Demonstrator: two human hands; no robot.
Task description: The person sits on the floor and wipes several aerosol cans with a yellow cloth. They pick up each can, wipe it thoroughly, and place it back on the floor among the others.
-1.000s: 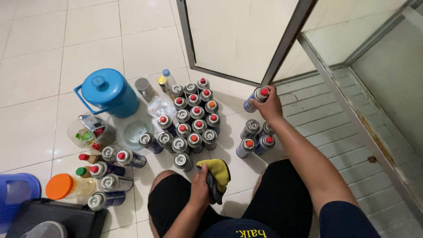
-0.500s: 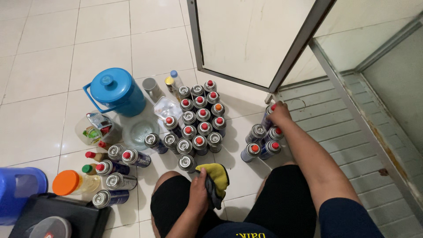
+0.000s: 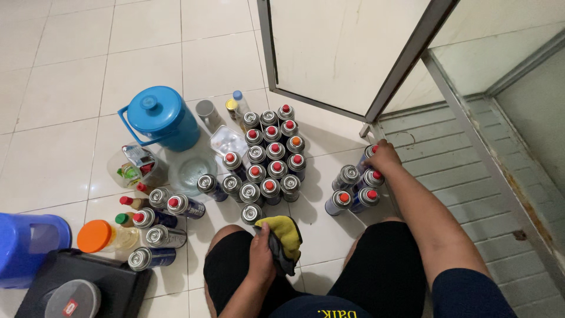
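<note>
Right hand (image 3: 385, 158) wrapped around a red-capped can (image 3: 368, 154), now down on the floor at the back of the small cluster (image 3: 353, 188), no longer lifted clear of it. Left hand (image 3: 262, 253) clutching the yellow cloth (image 3: 282, 232) over the knee, just beside the big group (image 3: 268, 156).

The right hand (image 3: 385, 158) rested on a red-capped canister (image 3: 368, 154) at the far end of a small canister group (image 3: 353, 188) on the tiled floor (image 3: 59, 118). The left hand (image 3: 262, 253) gripped a yellow-and-grey cloth (image 3: 283, 232) near a larger canister cluster (image 3: 268, 156).
</note>
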